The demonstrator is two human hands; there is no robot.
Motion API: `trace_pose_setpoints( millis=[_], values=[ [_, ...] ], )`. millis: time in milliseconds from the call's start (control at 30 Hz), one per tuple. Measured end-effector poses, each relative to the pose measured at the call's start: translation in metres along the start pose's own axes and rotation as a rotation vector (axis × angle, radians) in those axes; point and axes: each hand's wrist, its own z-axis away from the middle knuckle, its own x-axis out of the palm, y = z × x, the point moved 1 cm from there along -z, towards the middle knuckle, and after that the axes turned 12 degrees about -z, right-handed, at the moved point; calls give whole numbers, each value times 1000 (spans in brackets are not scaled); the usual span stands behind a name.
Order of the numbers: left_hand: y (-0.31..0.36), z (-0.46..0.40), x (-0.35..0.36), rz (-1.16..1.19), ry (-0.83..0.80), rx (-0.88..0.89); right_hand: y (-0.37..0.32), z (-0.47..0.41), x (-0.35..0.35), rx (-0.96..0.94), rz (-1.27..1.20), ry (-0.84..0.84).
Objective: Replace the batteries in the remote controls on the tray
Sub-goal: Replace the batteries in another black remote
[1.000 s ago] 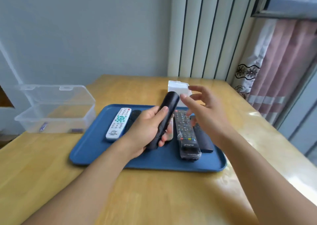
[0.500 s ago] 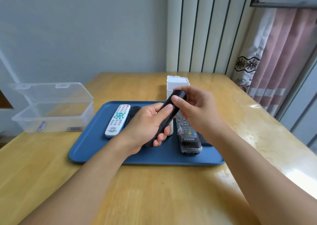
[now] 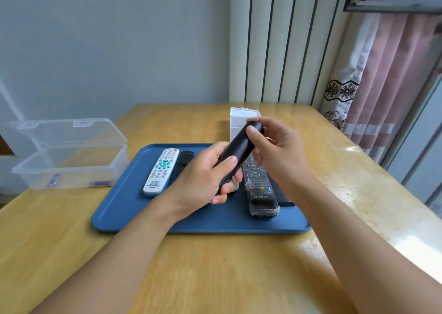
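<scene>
Both forearms reach in from the table's near edge to a black remote (image 3: 239, 157) held above the middle of the blue tray (image 3: 124, 208), its long axis slanting from near-left up to far-right, smooth back showing. The left hand (image 3: 203, 182) wraps its lower half with curled fingers, and the right hand (image 3: 279, 153) pinches its far end, thumb on top. On the tray lie a white remote (image 3: 160, 172) toward the left edge and a plastic-wrapped remote (image 3: 259, 189) toward the right; a white box (image 3: 240, 122) stands beyond the far edge.

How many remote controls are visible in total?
5: black remote held in both hands; on the tray, white remote, black one beside it, wrapped remote, dark one at right. Others may be hidden.
</scene>
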Motion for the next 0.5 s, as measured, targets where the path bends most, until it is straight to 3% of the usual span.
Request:
trace_pose_setpoints(
  millis=[267,367,500],
  values=[
    [-1,-5,-3,-43,87,6,0,3,0,-167,221,31],
    [-3,-5,-4,-60,100,-4,0,3,0,-107,146,29],
    [-2,-4,-5,-80,82,-12,0,1,-1,10,-144,37]
  ],
)
